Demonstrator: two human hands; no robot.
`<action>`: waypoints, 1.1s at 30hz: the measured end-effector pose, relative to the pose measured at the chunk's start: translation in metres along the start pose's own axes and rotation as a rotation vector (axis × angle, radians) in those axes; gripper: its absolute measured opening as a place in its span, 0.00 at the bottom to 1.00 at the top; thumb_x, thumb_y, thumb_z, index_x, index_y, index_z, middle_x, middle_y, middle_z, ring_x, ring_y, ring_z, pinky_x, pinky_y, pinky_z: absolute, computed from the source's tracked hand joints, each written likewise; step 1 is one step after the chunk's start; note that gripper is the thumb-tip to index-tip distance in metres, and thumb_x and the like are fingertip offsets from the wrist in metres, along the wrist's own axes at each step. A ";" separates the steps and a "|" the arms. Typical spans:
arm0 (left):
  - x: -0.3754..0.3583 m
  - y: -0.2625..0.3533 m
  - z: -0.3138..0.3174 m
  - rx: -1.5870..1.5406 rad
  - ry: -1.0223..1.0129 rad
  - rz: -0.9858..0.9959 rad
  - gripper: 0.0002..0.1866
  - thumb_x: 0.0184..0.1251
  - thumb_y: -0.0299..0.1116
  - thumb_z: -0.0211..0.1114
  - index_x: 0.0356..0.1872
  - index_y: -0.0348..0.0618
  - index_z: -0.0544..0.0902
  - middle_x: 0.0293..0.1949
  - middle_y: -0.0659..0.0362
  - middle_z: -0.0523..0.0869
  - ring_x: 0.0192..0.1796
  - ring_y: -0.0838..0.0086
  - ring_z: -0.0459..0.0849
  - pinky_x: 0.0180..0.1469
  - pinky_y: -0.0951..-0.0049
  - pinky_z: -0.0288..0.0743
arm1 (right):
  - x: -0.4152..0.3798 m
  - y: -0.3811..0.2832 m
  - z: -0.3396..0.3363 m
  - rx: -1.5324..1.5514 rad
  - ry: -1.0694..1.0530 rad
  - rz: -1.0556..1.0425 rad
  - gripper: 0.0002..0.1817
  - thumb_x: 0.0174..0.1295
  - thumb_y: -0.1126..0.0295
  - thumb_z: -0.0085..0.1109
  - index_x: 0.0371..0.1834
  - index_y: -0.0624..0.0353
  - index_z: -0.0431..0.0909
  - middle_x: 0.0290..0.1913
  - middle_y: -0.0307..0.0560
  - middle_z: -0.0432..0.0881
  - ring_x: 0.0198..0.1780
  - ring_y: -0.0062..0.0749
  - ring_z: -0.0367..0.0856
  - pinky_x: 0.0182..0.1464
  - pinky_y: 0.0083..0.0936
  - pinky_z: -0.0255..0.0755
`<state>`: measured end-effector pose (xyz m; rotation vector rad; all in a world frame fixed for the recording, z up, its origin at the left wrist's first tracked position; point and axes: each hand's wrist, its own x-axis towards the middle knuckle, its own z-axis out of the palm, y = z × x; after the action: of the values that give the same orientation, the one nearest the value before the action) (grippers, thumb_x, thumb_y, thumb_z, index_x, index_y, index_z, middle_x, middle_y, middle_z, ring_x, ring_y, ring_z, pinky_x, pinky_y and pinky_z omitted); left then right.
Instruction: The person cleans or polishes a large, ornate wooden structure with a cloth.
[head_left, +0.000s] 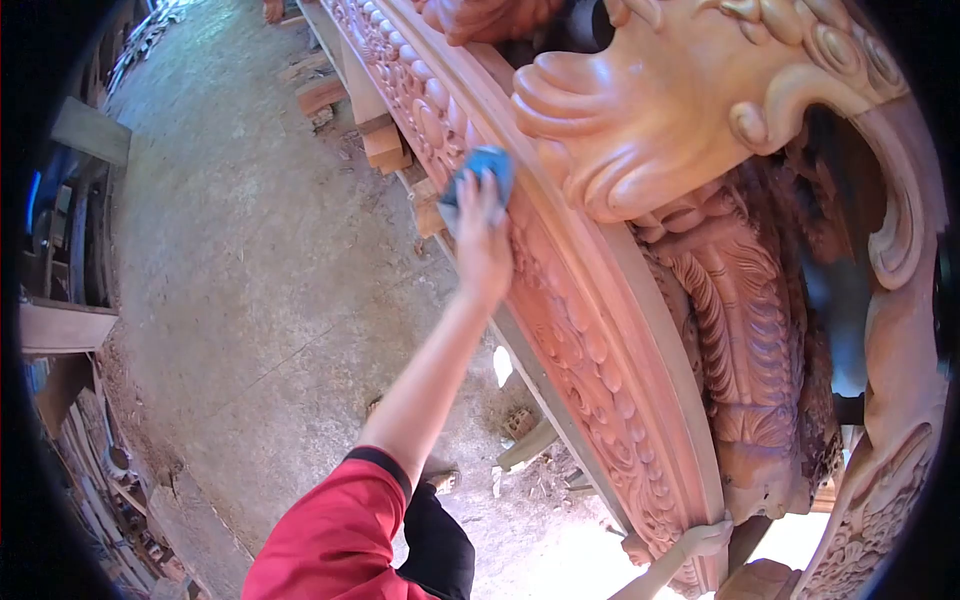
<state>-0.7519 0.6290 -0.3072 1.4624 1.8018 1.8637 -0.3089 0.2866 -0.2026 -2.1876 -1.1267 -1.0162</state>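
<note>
My left hand (482,235), at the end of a red sleeve, presses a blue pad (489,160) against a long carved wooden rail (590,330). Its fingers lie over the pad, slightly blurred. Rows of beads and scrollwork run along the reddish rail beside a smooth moulding. At the rail's near end, low on the right, my right hand (703,541) rests on the edge with its fingers laid flat and nothing in them. A large polished carving with curled lobes (630,130) rises just right of the pad.
Wooden blocks (384,145) support the rail's left side. Farther right stand a fluted carved leg (740,330) and a curved carved post (895,330). Stacked timber (90,470) lines the left edge of the concrete floor (260,230). A perforated brick (518,423) lies below the rail.
</note>
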 end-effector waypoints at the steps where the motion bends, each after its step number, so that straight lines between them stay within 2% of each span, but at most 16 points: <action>1: 0.010 0.002 -0.005 -0.004 -0.005 0.007 0.23 0.64 0.25 0.50 0.62 0.43 0.65 0.64 0.43 0.62 0.66 0.49 0.60 0.67 0.60 0.52 | 0.001 0.004 0.000 -0.003 -0.066 -0.047 0.25 0.68 0.57 0.33 0.35 0.66 0.79 0.35 0.57 0.81 0.39 0.51 0.77 0.43 0.40 0.68; 3: 0.025 0.008 -0.011 -0.088 -0.064 0.078 0.25 0.62 0.23 0.50 0.63 0.38 0.63 0.66 0.41 0.56 0.68 0.48 0.54 0.67 0.59 0.48 | -0.001 0.010 0.001 -0.002 -0.075 -0.034 0.25 0.68 0.58 0.33 0.36 0.66 0.79 0.35 0.57 0.80 0.39 0.51 0.77 0.43 0.41 0.68; 6: -0.031 0.037 -0.011 0.123 -0.303 0.286 0.26 0.56 0.25 0.51 0.60 0.51 0.70 0.66 0.43 0.58 0.68 0.52 0.58 0.65 0.48 0.48 | 0.001 0.006 -0.001 0.012 -0.103 -0.004 0.25 0.68 0.58 0.34 0.36 0.67 0.78 0.36 0.58 0.80 0.39 0.51 0.76 0.44 0.41 0.67; 8: -0.079 0.061 -0.018 0.081 -0.404 0.469 0.25 0.55 0.30 0.53 0.57 0.61 0.73 0.65 0.50 0.63 0.65 0.57 0.64 0.63 0.48 0.51 | -0.004 0.005 0.002 0.012 -0.084 0.009 0.24 0.68 0.59 0.34 0.36 0.67 0.78 0.37 0.58 0.79 0.40 0.52 0.76 0.45 0.41 0.67; 10: -0.116 0.077 -0.029 0.028 -0.565 0.647 0.25 0.55 0.32 0.53 0.56 0.65 0.74 0.62 0.57 0.67 0.62 0.62 0.68 0.62 0.51 0.53 | -0.008 -0.001 -0.001 -0.027 -0.047 0.027 0.23 0.68 0.60 0.34 0.36 0.67 0.78 0.37 0.58 0.79 0.40 0.52 0.75 0.45 0.41 0.66; 13: -0.095 0.068 -0.029 0.031 -0.690 0.636 0.27 0.52 0.26 0.56 0.57 0.62 0.73 0.61 0.53 0.69 0.62 0.56 0.67 0.64 0.53 0.54 | 0.000 0.000 -0.004 0.053 -0.119 -0.031 0.23 0.68 0.60 0.34 0.36 0.67 0.78 0.38 0.58 0.79 0.40 0.53 0.75 0.46 0.41 0.65; 15: -0.046 0.055 -0.032 0.218 -0.680 0.271 0.26 0.55 0.24 0.54 0.57 0.60 0.74 0.62 0.51 0.67 0.65 0.56 0.64 0.64 0.52 0.54 | -0.002 0.006 -0.001 0.006 -0.107 -0.057 0.22 0.67 0.61 0.34 0.36 0.66 0.78 0.38 0.58 0.78 0.41 0.53 0.74 0.47 0.41 0.65; 17: -0.011 0.014 -0.030 0.249 -0.178 0.332 0.27 0.52 0.26 0.60 0.57 0.58 0.73 0.61 0.52 0.69 0.63 0.58 0.66 0.63 0.49 0.53 | -0.001 0.005 -0.002 -0.005 -0.112 -0.062 0.22 0.67 0.61 0.34 0.37 0.66 0.78 0.38 0.58 0.78 0.41 0.53 0.74 0.47 0.41 0.65; 18: -0.008 0.016 -0.030 0.248 -0.183 0.343 0.27 0.52 0.26 0.60 0.57 0.58 0.73 0.61 0.52 0.69 0.63 0.58 0.66 0.63 0.49 0.53 | -0.002 0.004 -0.003 -0.013 -0.127 -0.069 0.22 0.67 0.61 0.34 0.37 0.66 0.78 0.38 0.58 0.78 0.42 0.53 0.74 0.47 0.41 0.64; 20: -0.002 0.020 -0.032 0.210 -0.257 0.403 0.27 0.53 0.26 0.59 0.58 0.59 0.72 0.62 0.49 0.67 0.65 0.55 0.64 0.65 0.48 0.49 | 0.000 -0.001 -0.005 -0.006 -0.130 -0.073 0.23 0.67 0.61 0.33 0.37 0.66 0.78 0.38 0.58 0.79 0.42 0.53 0.74 0.48 0.42 0.64; 22: -0.043 0.041 -0.026 0.164 -0.409 0.536 0.29 0.52 0.28 0.60 0.58 0.63 0.71 0.63 0.48 0.65 0.65 0.54 0.64 0.66 0.52 0.48 | 0.000 -0.004 -0.006 -0.003 -0.141 -0.080 0.23 0.67 0.61 0.33 0.37 0.66 0.78 0.38 0.58 0.79 0.42 0.53 0.74 0.48 0.42 0.64; 24: -0.086 0.072 -0.028 0.074 -0.537 0.704 0.29 0.52 0.31 0.60 0.58 0.67 0.71 0.63 0.52 0.66 0.65 0.59 0.65 0.66 0.55 0.51 | 0.000 -0.005 -0.006 0.005 -0.149 -0.046 0.23 0.67 0.61 0.33 0.37 0.66 0.78 0.39 0.58 0.79 0.42 0.53 0.74 0.49 0.42 0.64; 26: -0.113 0.103 -0.036 -0.089 -0.726 0.760 0.26 0.52 0.31 0.58 0.57 0.64 0.74 0.65 0.56 0.65 0.68 0.63 0.61 0.67 0.53 0.47 | -0.001 -0.006 -0.005 0.000 -0.135 -0.038 0.23 0.67 0.61 0.33 0.37 0.66 0.78 0.39 0.58 0.79 0.42 0.54 0.74 0.49 0.42 0.64; 29: -0.109 0.134 -0.037 -0.231 -0.770 0.863 0.26 0.52 0.33 0.58 0.56 0.65 0.74 0.64 0.60 0.67 0.67 0.65 0.62 0.67 0.54 0.45 | -0.003 -0.002 -0.004 -0.003 -0.130 -0.044 0.23 0.66 0.61 0.33 0.36 0.66 0.78 0.39 0.58 0.79 0.43 0.54 0.74 0.49 0.43 0.64; 30: -0.098 0.141 -0.036 -0.166 -0.718 0.897 0.26 0.53 0.33 0.57 0.57 0.63 0.73 0.63 0.61 0.68 0.66 0.67 0.63 0.67 0.54 0.48 | -0.003 -0.001 -0.004 0.007 -0.129 -0.039 0.23 0.66 0.61 0.33 0.36 0.66 0.78 0.39 0.58 0.79 0.43 0.54 0.74 0.50 0.43 0.64; 33: -0.043 0.147 -0.026 0.027 -0.719 0.752 0.21 0.57 0.34 0.54 0.54 0.51 0.75 0.59 0.57 0.73 0.64 0.65 0.67 0.64 0.54 0.54 | 0.002 -0.011 -0.008 0.033 -0.152 -0.066 0.22 0.66 0.62 0.34 0.35 0.67 0.78 0.38 0.58 0.79 0.43 0.54 0.74 0.50 0.43 0.63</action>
<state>-0.6772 0.5435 -0.2014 2.6129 0.9979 1.2043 -0.3206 0.2882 -0.1950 -2.2453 -1.2813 -0.8636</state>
